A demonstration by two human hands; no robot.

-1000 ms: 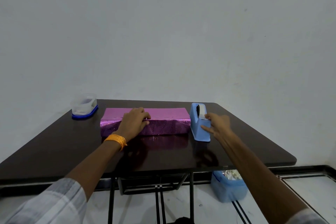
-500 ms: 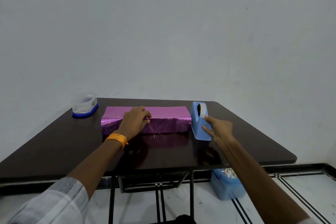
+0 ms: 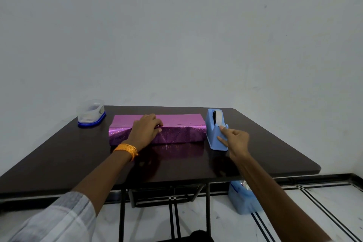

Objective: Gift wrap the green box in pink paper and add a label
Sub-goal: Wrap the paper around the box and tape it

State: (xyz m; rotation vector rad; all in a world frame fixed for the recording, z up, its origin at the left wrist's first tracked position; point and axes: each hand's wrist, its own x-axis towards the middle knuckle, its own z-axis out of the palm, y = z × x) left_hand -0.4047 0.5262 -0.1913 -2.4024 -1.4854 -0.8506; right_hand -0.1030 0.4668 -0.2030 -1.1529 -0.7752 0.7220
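Note:
The box wrapped in shiny pink paper (image 3: 176, 131) lies across the far middle of the dark table (image 3: 176, 163); no green shows. My left hand (image 3: 145, 129), with an orange band at the wrist, presses down on the paper seam along the box's top front edge. Just right of the box stands a blue tape dispenser (image 3: 215, 131) with a white tape roll. My right hand (image 3: 234, 141) is at its front end. The index fingertip is on the tape end at the cutter, the thumb lies just below it, and the other fingers are curled.
A clear plastic container with a blue base (image 3: 90, 114) stands at the table's far left corner. A blue bin (image 3: 243, 200) sits on the tiled floor under the table's right edge. The wall is close behind the table.
My right hand has slid back from gripping the dispenser's body, so only the index finger and thumb are now at its front end. The left hand and the box stay put.

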